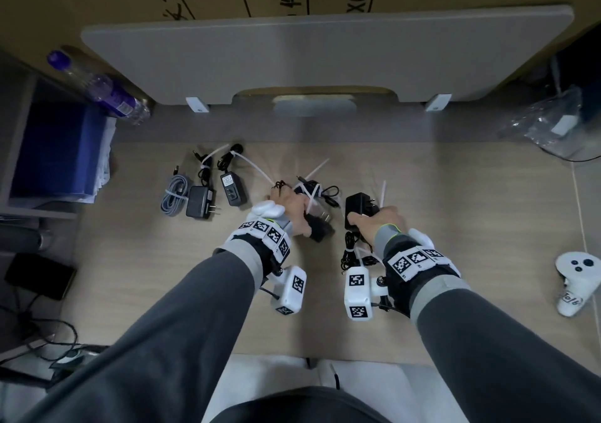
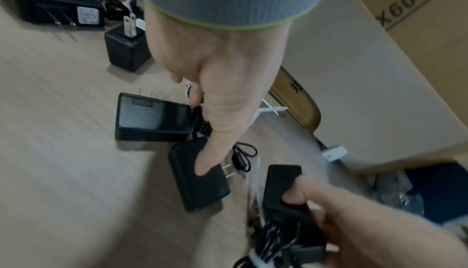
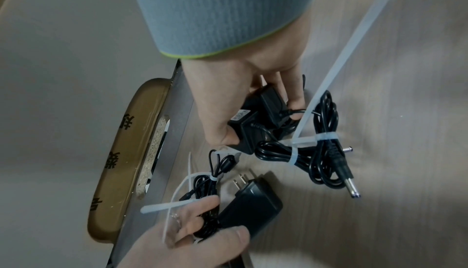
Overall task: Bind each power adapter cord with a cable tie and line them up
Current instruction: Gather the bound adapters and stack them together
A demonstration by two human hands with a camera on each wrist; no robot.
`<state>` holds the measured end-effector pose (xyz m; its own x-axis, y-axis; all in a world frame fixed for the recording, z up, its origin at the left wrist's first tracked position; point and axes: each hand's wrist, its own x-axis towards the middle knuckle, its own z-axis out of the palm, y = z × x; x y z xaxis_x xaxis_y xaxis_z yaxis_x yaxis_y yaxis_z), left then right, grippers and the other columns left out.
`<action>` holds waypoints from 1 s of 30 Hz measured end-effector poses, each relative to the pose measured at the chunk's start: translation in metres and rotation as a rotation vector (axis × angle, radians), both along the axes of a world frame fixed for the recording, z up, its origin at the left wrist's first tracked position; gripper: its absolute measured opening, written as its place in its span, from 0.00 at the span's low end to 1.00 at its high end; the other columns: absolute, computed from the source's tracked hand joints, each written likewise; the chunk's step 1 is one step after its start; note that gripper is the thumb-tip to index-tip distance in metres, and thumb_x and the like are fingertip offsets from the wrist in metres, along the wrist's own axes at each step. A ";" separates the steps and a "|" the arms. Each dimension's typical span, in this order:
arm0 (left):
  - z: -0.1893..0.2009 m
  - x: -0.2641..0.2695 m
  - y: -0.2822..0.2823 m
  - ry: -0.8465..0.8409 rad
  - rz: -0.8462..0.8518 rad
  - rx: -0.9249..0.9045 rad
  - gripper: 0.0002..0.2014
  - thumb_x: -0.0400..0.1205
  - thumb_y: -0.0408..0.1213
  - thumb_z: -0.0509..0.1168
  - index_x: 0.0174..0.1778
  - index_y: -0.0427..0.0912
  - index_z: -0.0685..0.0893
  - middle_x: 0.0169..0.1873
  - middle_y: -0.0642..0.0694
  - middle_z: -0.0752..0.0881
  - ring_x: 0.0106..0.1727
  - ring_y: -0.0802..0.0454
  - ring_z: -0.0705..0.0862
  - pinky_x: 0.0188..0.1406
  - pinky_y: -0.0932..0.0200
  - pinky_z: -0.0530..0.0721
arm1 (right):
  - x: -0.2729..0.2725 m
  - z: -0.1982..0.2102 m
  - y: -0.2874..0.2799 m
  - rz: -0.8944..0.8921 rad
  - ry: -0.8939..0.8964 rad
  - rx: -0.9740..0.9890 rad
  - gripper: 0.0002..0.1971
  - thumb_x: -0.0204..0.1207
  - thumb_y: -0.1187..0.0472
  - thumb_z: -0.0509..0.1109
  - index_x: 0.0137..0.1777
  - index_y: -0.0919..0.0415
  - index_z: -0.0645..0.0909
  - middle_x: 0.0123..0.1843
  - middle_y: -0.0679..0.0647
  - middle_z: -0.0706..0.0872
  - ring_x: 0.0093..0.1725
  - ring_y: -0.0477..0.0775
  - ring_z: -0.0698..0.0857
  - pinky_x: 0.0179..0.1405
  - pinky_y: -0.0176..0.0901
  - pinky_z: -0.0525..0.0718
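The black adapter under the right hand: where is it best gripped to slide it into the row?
Best by the body. The right hand already holds the black adapter from above, thumb on one side and fingers on the other. Its blocky case gives flat faces, while the tied cord and cable tie trail off loosely and would probably swing.

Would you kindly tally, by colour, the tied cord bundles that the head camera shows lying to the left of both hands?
Grey: 1, the grey bundle.
Black: 2, the near black bundle and the far black bundle.
Total: 3.
More may lie hidden under the left arm.
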<state>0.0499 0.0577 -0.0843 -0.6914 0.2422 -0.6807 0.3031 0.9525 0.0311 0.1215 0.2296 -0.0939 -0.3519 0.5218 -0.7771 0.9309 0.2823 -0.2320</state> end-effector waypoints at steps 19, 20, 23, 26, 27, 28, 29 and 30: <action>0.014 -0.011 -0.006 -0.014 0.063 0.125 0.24 0.67 0.62 0.72 0.46 0.45 0.81 0.41 0.47 0.84 0.46 0.45 0.81 0.41 0.53 0.74 | 0.005 -0.012 0.004 -0.046 0.050 -0.055 0.45 0.44 0.38 0.74 0.62 0.63 0.79 0.42 0.59 0.90 0.38 0.63 0.91 0.41 0.61 0.92; 0.021 -0.013 -0.007 -0.058 0.120 0.182 0.22 0.68 0.57 0.73 0.47 0.45 0.80 0.39 0.47 0.85 0.43 0.46 0.84 0.38 0.54 0.77 | 0.004 -0.009 0.002 -0.051 0.062 -0.060 0.49 0.42 0.36 0.74 0.65 0.64 0.77 0.44 0.59 0.90 0.40 0.63 0.91 0.42 0.61 0.91; 0.040 -0.019 -0.009 -0.195 0.277 0.336 0.16 0.68 0.49 0.75 0.46 0.45 0.82 0.35 0.48 0.87 0.38 0.51 0.86 0.31 0.61 0.81 | -0.007 0.018 -0.004 -0.035 0.083 -0.073 0.46 0.54 0.34 0.74 0.67 0.66 0.75 0.48 0.60 0.89 0.44 0.62 0.89 0.41 0.50 0.87; 0.056 -0.027 -0.007 -0.198 0.518 0.504 0.19 0.68 0.50 0.73 0.47 0.41 0.84 0.30 0.46 0.90 0.28 0.55 0.88 0.27 0.63 0.84 | -0.023 0.038 -0.006 -0.071 0.168 -0.106 0.33 0.62 0.37 0.72 0.57 0.64 0.77 0.47 0.60 0.89 0.43 0.62 0.88 0.39 0.46 0.81; 0.062 -0.031 -0.006 -0.164 0.625 0.565 0.23 0.67 0.51 0.73 0.50 0.36 0.83 0.30 0.44 0.90 0.25 0.51 0.88 0.27 0.58 0.86 | -0.029 0.042 -0.007 -0.092 0.209 -0.110 0.34 0.57 0.36 0.72 0.55 0.64 0.79 0.45 0.60 0.89 0.42 0.62 0.88 0.39 0.48 0.82; 0.068 -0.036 -0.006 -0.141 0.705 0.632 0.24 0.68 0.49 0.72 0.52 0.33 0.80 0.31 0.41 0.89 0.23 0.47 0.86 0.25 0.55 0.86 | -0.035 0.049 -0.010 -0.097 0.260 -0.108 0.34 0.53 0.36 0.71 0.51 0.63 0.81 0.43 0.60 0.89 0.39 0.61 0.88 0.38 0.50 0.85; 0.072 -0.039 -0.004 -0.141 0.761 0.695 0.22 0.71 0.46 0.72 0.52 0.33 0.77 0.31 0.40 0.88 0.20 0.46 0.84 0.23 0.54 0.84 | -0.040 0.049 -0.011 -0.099 0.296 -0.115 0.32 0.49 0.37 0.71 0.47 0.62 0.83 0.40 0.59 0.89 0.36 0.61 0.88 0.37 0.52 0.87; 0.075 -0.043 -0.003 -0.140 0.801 0.749 0.20 0.73 0.45 0.71 0.50 0.34 0.75 0.32 0.39 0.86 0.18 0.47 0.81 0.22 0.54 0.83 | -0.047 0.044 -0.011 -0.102 0.333 -0.119 0.31 0.46 0.37 0.71 0.44 0.60 0.83 0.38 0.58 0.89 0.34 0.61 0.89 0.36 0.53 0.89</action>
<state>0.0071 0.0549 -0.0093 -0.7604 0.1427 -0.6336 -0.4441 0.5976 0.6676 0.0748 0.2187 -0.0495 -0.5467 0.4803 -0.6859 0.8206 0.1444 -0.5530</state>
